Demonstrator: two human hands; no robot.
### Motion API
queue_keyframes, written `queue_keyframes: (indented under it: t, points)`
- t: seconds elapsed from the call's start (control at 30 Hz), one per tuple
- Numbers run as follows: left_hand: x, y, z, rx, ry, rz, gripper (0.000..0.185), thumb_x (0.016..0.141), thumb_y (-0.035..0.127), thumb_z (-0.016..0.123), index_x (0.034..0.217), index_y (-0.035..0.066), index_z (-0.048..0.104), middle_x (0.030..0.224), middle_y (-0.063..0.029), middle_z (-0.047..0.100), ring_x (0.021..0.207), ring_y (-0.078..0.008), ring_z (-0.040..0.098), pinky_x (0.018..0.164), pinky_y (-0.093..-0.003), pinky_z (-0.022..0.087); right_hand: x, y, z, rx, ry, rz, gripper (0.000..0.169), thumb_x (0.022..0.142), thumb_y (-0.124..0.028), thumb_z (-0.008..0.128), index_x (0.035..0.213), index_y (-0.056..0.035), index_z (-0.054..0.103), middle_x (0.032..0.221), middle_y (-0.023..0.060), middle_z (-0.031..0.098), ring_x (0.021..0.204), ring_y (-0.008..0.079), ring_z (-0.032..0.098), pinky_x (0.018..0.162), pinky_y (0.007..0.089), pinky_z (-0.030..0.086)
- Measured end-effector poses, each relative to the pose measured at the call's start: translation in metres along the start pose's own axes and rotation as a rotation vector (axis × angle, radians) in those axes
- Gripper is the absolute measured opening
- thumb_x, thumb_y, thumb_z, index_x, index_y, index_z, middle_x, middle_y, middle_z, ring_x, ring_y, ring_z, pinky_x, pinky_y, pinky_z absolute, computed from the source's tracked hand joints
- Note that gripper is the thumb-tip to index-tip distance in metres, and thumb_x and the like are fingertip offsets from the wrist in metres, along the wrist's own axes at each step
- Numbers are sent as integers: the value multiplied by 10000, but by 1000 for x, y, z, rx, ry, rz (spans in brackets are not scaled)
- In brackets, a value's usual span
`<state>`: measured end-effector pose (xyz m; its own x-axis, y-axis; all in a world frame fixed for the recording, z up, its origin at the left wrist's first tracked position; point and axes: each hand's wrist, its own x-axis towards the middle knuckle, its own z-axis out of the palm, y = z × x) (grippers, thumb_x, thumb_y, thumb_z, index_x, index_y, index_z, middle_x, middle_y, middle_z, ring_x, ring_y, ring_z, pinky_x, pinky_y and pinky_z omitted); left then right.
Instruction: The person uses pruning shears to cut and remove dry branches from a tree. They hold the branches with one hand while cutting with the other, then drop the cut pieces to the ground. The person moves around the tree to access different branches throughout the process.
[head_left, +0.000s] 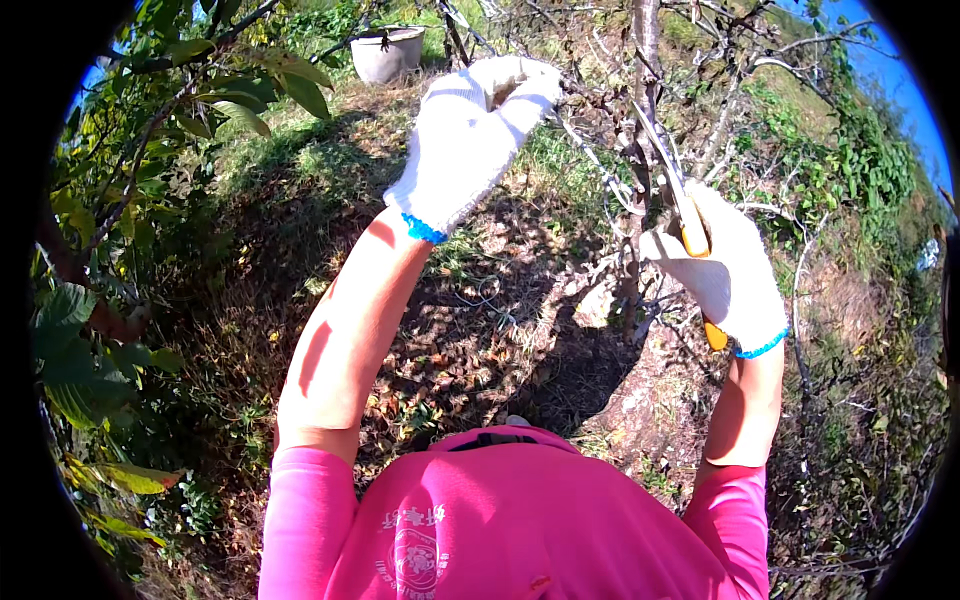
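Note:
My left hand (469, 142), in a white knitted glove with a blue cuff, is raised at the upper middle. Its thumb and fingers close around a thin twig (576, 90), though the grip itself is partly hidden. My right hand (739, 262), gloved alike, grips pruning shears (696, 236) with yellow handles. Their metal blades point up and left, beside a slim tree trunk (646, 52); whether they touch the bark I cannot tell. A pale bare branch (592, 154) runs between my left hand and the trunk.
A leafy branch (240, 90) reaches in from the left. A large pale pot (387, 56) stands on the grass behind. Bare branches (795, 67) and green climbing leaves (862, 157) crowd the right. Dry leaves (450, 367) cover the sloping ground.

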<state>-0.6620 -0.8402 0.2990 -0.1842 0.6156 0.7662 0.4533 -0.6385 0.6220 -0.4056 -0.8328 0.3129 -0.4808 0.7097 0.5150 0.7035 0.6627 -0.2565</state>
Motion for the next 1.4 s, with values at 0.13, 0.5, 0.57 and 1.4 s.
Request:
queue_keyframes:
  t: [0.13,0.5,0.57,1.4]
  points:
    - [2,-3,5,-67,-4,15,223,938,181,607,1069,27,700,936,-26,709,892,-85,621,817,-244,484,8,-10,-31,-213,-28,-4,531,749,-383,788,1070,-10,590,832,177,614,728,300,599,696,378,483]
    - [2,-2,5,-213,-10,12,185,919,107,640,1058,-8,682,954,-58,714,881,-102,639,820,-252,507,25,-21,-65,-607,-110,-201,474,705,-372,788,985,-46,590,835,180,623,825,392,613,728,457,483]
    - [2,-2,6,-194,-29,0,200,920,123,643,1065,-11,681,956,-59,712,877,-98,634,814,-246,502,26,-28,-70,-672,-149,-197,468,705,-373,787,980,-48,593,827,176,622,820,390,613,727,460,482]
    - [3,-66,29,-564,-284,-108,263,930,150,607,1140,1,659,1125,-76,686,1081,-142,616,964,-280,470,35,20,-20,67,-297,-45,530,779,-520,707,804,-16,544,701,114,518,648,239,491,633,388,413]
